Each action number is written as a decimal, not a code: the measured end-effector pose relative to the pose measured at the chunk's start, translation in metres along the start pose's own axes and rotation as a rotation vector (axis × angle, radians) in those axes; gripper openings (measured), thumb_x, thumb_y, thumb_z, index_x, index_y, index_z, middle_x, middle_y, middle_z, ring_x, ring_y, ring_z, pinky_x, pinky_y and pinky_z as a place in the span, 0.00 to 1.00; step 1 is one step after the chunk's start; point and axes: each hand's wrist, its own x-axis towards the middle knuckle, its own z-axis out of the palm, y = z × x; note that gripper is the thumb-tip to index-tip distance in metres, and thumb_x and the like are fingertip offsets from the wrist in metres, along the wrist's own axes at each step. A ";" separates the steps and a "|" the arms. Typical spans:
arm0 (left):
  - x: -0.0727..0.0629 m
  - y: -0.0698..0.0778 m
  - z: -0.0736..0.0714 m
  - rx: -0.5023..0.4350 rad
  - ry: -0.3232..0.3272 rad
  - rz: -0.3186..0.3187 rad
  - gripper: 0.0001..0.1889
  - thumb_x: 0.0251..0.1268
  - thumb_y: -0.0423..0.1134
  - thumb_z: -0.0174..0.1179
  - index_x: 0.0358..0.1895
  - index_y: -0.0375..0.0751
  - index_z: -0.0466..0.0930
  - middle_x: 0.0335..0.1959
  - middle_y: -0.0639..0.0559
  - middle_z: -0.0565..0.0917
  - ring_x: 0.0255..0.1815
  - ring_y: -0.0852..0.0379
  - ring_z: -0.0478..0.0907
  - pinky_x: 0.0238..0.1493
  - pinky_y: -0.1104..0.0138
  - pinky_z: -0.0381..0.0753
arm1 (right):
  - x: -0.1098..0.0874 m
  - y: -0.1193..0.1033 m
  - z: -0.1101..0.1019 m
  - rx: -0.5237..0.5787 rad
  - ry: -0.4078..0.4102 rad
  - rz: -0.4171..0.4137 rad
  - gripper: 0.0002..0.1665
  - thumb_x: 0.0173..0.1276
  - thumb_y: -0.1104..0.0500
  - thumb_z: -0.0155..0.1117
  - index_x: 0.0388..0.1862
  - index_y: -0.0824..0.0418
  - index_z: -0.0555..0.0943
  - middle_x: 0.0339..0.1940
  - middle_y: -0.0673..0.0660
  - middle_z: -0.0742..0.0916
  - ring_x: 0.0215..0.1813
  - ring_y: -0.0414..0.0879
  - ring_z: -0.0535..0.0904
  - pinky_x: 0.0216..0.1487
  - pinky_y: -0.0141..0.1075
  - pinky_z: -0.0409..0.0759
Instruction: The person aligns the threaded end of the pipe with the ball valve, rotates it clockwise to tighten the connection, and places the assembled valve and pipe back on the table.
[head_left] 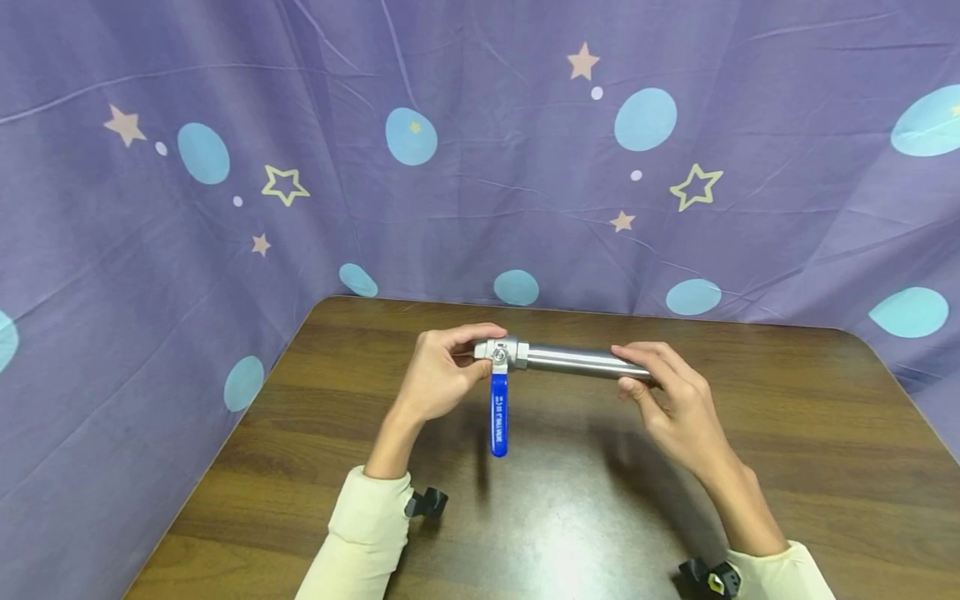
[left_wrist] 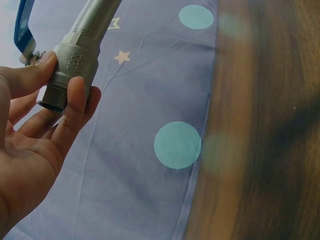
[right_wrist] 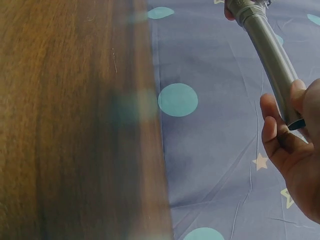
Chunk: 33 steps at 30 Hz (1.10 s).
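A silver ball valve [head_left: 513, 350] with a blue lever handle [head_left: 499, 417] is joined to a steel pipe [head_left: 573, 360], and both are held above the table. My left hand [head_left: 442, 373] grips the valve body at its left end, thumb on one side and fingers on the other, as the left wrist view also shows on the valve [left_wrist: 75, 62]. The lever hangs toward me, at a right angle to the pipe. My right hand [head_left: 678, 404] pinches the pipe near its far right end; in the right wrist view the pipe's [right_wrist: 272, 65] open end shows between thumb and fingers.
Below the hands lies a brown wooden table [head_left: 300, 442] with rounded back corners. A purple curtain [head_left: 480, 217] with stars and blue dots hangs right behind its back edge and along the left side. Black straps with small mounts [head_left: 427, 503] sit on both sleeves.
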 end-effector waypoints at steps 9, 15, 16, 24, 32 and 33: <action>0.000 -0.002 0.000 0.032 0.010 0.012 0.23 0.56 0.16 0.68 0.56 0.33 0.89 0.50 0.34 0.92 0.40 0.50 0.89 0.46 0.60 0.94 | 0.002 0.002 0.002 -0.001 0.033 -0.054 0.38 0.47 0.83 0.80 0.59 0.64 0.88 0.56 0.61 0.88 0.50 0.35 0.83 0.45 0.18 0.82; 0.000 -0.003 0.000 0.045 0.013 0.007 0.22 0.57 0.17 0.68 0.56 0.33 0.89 0.49 0.34 0.92 0.37 0.51 0.88 0.41 0.66 0.92 | 0.002 0.002 0.003 -0.007 0.044 -0.053 0.36 0.49 0.83 0.79 0.59 0.66 0.88 0.55 0.61 0.89 0.42 0.32 0.83 0.44 0.16 0.82; 0.000 -0.003 0.000 0.044 0.013 0.004 0.22 0.58 0.17 0.68 0.56 0.34 0.90 0.48 0.34 0.92 0.37 0.52 0.88 0.40 0.67 0.92 | 0.002 0.002 0.003 -0.004 0.045 -0.051 0.36 0.49 0.83 0.79 0.59 0.66 0.88 0.54 0.61 0.89 0.41 0.32 0.84 0.44 0.16 0.82; 0.000 -0.004 0.001 0.027 0.009 -0.011 0.22 0.58 0.17 0.68 0.56 0.33 0.90 0.48 0.33 0.92 0.34 0.59 0.86 0.37 0.70 0.91 | 0.002 0.001 0.003 0.047 0.041 -0.033 0.33 0.52 0.84 0.76 0.58 0.68 0.87 0.51 0.61 0.89 0.35 0.33 0.84 0.38 0.19 0.85; 0.000 -0.002 0.000 0.012 -0.004 -0.014 0.22 0.58 0.17 0.68 0.57 0.33 0.89 0.49 0.33 0.92 0.36 0.55 0.88 0.39 0.70 0.91 | 0.000 0.000 0.000 0.033 -0.009 0.026 0.30 0.58 0.82 0.75 0.59 0.67 0.87 0.49 0.59 0.89 0.31 0.35 0.82 0.35 0.19 0.82; 0.000 -0.002 0.000 0.009 -0.007 -0.017 0.22 0.58 0.17 0.68 0.57 0.33 0.89 0.49 0.33 0.92 0.36 0.54 0.88 0.39 0.70 0.91 | 0.000 -0.001 -0.001 0.025 -0.020 0.041 0.29 0.59 0.81 0.74 0.59 0.67 0.86 0.49 0.59 0.89 0.30 0.34 0.82 0.34 0.19 0.81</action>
